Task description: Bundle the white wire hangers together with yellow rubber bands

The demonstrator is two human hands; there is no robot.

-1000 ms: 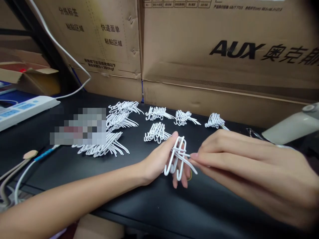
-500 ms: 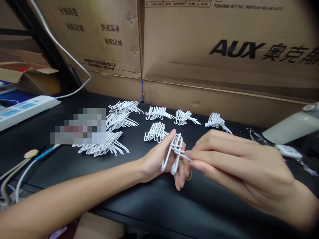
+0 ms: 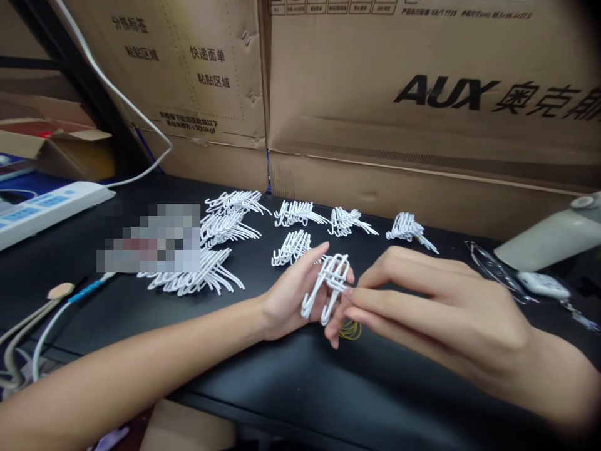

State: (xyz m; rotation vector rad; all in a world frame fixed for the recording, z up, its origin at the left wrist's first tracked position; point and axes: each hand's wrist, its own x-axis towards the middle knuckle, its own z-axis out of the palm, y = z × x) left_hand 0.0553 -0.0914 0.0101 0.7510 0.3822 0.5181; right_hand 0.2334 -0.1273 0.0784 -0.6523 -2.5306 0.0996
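Several white wire hooks lie nested together across the palm of my left hand. Its thumb sticks up beside them and its other fingers curl beneath, partly hidden. My right hand comes in from the right, thumb and fingers pinched at the straight end of the hooks. Below the fingertips hang thin yellow loops like rubber bands; which hand they sit on I cannot tell. Just behind my left hand is a small row of the same hooks on the black table.
More rows of white hooks lie at left, with others along the back, one at the right. Cardboard boxes wall off the rear. A power strip is at left; a pale bottle, glasses and a white fob at right.
My right hand has moved slightly left, closer to my left palm. The hooks have tilted a little, and more of the yellow loops shows.
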